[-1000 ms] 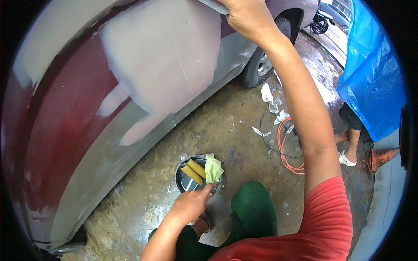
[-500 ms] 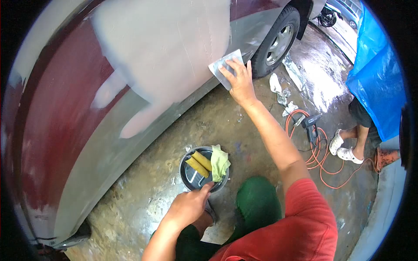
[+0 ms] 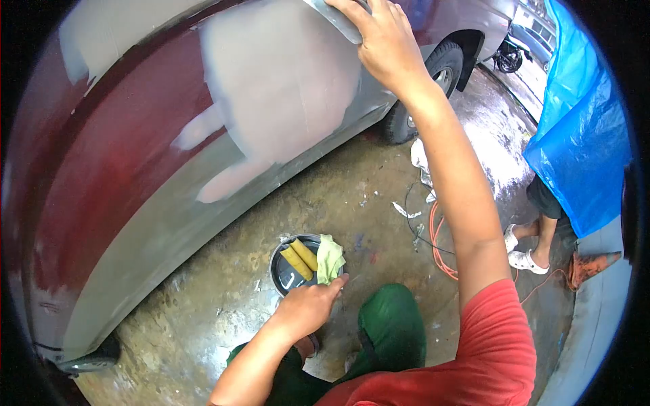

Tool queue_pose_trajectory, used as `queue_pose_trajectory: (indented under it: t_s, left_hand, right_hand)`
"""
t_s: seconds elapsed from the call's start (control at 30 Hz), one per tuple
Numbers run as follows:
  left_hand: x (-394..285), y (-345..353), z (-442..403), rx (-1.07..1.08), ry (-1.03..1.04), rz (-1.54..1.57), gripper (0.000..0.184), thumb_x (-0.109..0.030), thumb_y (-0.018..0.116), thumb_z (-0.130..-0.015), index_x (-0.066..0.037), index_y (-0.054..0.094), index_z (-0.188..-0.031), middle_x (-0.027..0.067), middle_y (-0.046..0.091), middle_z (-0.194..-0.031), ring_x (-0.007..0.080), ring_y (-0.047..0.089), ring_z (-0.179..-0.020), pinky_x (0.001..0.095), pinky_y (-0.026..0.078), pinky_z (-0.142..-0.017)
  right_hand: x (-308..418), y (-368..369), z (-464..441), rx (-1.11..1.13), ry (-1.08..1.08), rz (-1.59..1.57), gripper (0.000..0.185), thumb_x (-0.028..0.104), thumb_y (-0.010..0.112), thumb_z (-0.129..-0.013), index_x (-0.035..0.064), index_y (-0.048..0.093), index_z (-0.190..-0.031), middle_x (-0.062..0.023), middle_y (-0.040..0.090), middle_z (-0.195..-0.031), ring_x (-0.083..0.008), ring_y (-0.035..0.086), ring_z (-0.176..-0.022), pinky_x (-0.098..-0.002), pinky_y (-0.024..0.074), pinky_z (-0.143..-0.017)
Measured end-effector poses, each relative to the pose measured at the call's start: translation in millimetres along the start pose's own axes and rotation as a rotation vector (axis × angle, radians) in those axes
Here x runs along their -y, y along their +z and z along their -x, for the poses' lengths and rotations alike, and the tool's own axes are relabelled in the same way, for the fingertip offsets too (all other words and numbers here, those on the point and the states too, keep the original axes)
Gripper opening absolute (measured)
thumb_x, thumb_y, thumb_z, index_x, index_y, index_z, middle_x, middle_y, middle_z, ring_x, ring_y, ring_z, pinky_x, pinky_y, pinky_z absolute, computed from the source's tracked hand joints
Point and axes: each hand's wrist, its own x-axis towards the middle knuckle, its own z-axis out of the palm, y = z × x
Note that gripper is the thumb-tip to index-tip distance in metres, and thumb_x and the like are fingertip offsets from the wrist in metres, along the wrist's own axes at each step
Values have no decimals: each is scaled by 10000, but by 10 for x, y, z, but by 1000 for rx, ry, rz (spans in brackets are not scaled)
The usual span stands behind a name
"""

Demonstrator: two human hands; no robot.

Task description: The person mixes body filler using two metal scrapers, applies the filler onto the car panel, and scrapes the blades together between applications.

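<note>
My right hand (image 3: 393, 47) grips thin plate (image 3: 342, 26), fingers nearly closed, at pale patch (image 3: 277, 81) on car (image 3: 122, 183), beyond basin (image 3: 272, 269); tilted edge could gouge patch. My left hand (image 3: 302, 310), by basin's near rim (hold hidden, can't tell from afar), could jostle cloth (image 3: 330, 257).

At the top centre of the frame, I see a thin grey sheet, (image 3: 344, 26) slanted and partly cut off by the frame edge. I can't tell whether it touches the maroon and grey car side (image 3: 135, 128), where a broad, pale patch (image 3: 284, 74) with soft, uneven edges spreads across the upper centre. Low in the centre, my view shows a round, dark basin (image 3: 273, 272) holding two yellow rolls (image 3: 301, 258) side by side, a crumpled light-green cloth (image 3: 330, 257) draped at its right rim.
</note>
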Motion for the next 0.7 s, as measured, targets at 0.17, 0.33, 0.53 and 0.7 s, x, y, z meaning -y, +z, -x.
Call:
queue_pose_trajectory:
  t_s: [0.17, 0.33, 0.53, 0.7]
  left_hand:
    - [-42, -41, 45, 34, -36, 8, 411, -200, 398, -1014, -117, 472, -1410, 207, 707, -903, 406, 691, -823, 522, 544, -713]
    - [24, -8, 83, 27, -24, 4, 457, -127, 411, -962, -118, 469, -1415, 212, 707, -917, 408, 693, -831, 523, 546, -718]
    - [147, 24, 143, -9, -55, 35, 404, -266, 504, -1002, -184, 495, -1398, 202, 704, -855, 396, 687, -787, 511, 538, -672]
    - [208, -5, 106, -28, -52, 24, 391, -261, 491, -1009, -184, 500, -1393, 187, 704, -840, 390, 686, -771, 506, 537, -665]
  right_hand:
    - [70, -45, -161, 6, -72, -37, 444, -18, 495, -817, 87, 595, -1237, -168, 543, -1200, -360, 512, -1159, -442, 388, -981]
    - [94, 37, -227, 17, -99, -25, 438, -14, 498, -820, 88, 597, -1234, -168, 545, -1190, -352, 514, -1160, -448, 385, -1002]
    - [85, 214, 101, 134, -36, 34, 678, -100, 574, -705, 209, 599, -1308, -94, 545, -1300, -316, 526, -1236, -511, 378, -1089]
    - [151, 637, 1108, 188, 58, 82, 654, -25, 583, -789, 309, 551, -1350, -68, 507, -1326, -319, 433, -1322, -685, 266, -1106]
